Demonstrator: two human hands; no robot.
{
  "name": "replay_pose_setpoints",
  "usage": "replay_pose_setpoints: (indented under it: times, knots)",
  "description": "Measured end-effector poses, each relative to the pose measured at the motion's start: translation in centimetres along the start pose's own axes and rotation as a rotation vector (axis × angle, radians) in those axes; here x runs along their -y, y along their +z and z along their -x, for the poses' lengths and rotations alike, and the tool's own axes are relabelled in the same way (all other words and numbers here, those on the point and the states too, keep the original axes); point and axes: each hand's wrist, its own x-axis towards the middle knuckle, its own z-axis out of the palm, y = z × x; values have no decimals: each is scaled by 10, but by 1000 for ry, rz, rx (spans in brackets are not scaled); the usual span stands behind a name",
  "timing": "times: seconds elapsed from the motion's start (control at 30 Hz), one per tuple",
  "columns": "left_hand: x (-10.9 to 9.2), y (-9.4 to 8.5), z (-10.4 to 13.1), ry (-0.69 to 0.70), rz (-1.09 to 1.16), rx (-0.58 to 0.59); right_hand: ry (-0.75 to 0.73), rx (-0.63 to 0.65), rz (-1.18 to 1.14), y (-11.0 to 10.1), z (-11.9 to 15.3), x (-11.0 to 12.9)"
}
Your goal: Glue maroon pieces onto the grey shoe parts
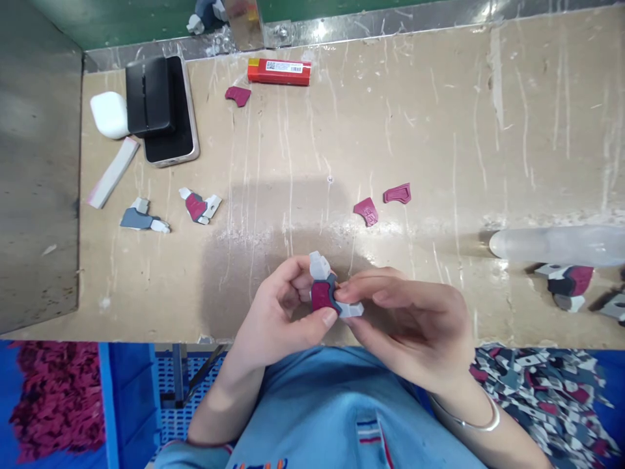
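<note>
Between my two hands, just over the table's front edge, is a small plastic part in grey and white with a dark red panel on its face. My left hand pinches it, the thumb pressed near the red panel's lower edge. On its other side, my right hand closes its fingertips around the white end that points right. Beyond my hands lie two loose dark red pieces, one flat and one with a hollow back. To the left rest a grey and white part and a similar one with a red panel.
A red box and another red piece lie at the back. Phone, black case and white case sit back left. A translucent bottle lies right. Bins of red pieces and mixed parts stand below.
</note>
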Motion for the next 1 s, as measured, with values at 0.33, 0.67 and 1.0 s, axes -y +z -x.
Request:
replay_pose_setpoints:
  times: [0.33,0.67,1.0]
  knots:
    - [-2,5,2,-29,-84,-126,14,41,68,0,2,0]
    - [-1,-1,2,-42,-136,-63,34,-12,45,-1,3,-3]
    - [1,-5,2,-33,-65,-45,53,-46,10,0,5,-5]
